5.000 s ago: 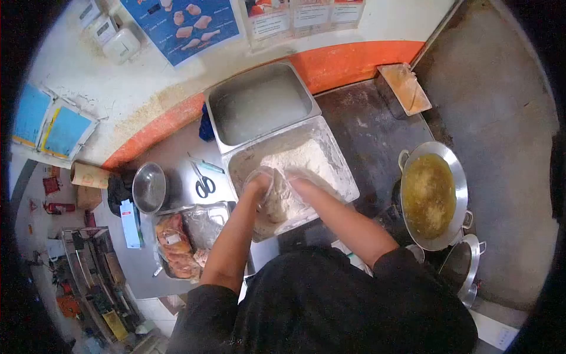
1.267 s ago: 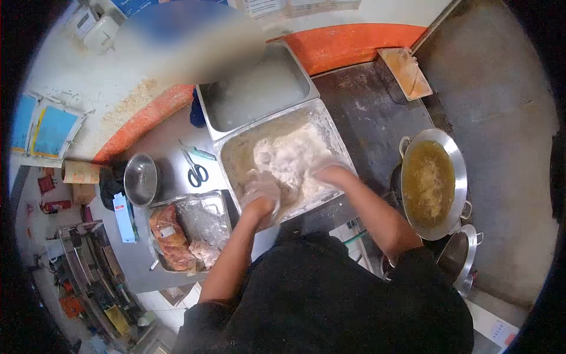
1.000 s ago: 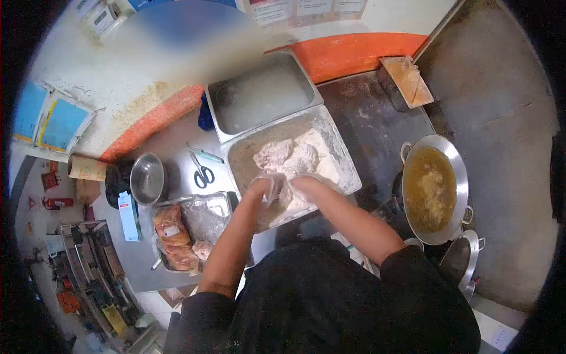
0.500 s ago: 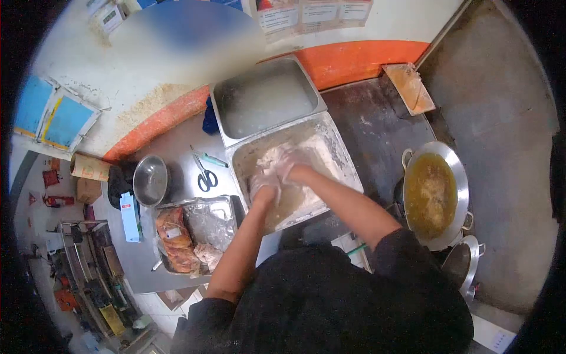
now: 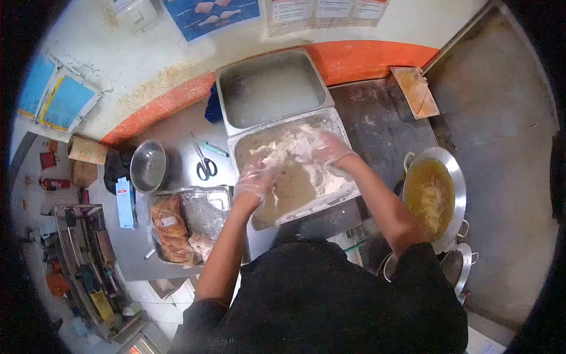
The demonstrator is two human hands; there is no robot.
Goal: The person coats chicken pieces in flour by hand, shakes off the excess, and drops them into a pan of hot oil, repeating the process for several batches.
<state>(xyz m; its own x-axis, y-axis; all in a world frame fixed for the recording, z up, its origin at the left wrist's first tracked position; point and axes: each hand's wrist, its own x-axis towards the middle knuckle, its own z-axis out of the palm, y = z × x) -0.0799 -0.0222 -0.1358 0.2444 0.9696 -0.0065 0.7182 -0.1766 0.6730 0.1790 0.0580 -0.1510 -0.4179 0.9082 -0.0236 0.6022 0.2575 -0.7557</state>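
Observation:
Both my hands wear clear plastic gloves inside a metal pan [image 5: 259, 223] of pale flour [image 5: 330, 180]. My left hand [image 5: 257, 180] is at the pan's left side, fingers curled around a floury lump. On the right, my right hand [image 5: 330, 148] closes over flour-coated pieces of meat [image 5: 303, 141], their exact cut hidden by the coating. White flour clings to the fingertips of both gloves. Between the hands, a bare-looking patch of wet, greyish residue [image 5: 292, 183] shows in the pan.
Behind is a metal pan [image 5: 271, 88] of cloudy liquid. Left are a tray [image 5: 206, 206] with bagged raw meat [image 5: 171, 230], scissors [image 5: 205, 168], a steel bowl [image 5: 148, 166] and a blue-white carton [image 5: 125, 203]. Right, food fries in an oil wok [image 5: 433, 189], below a crumb-filled pan [image 5: 415, 91].
My hands were close together in the flour; now they are farther apart, the right one moved right and slightly up. The camera view has shifted a little.

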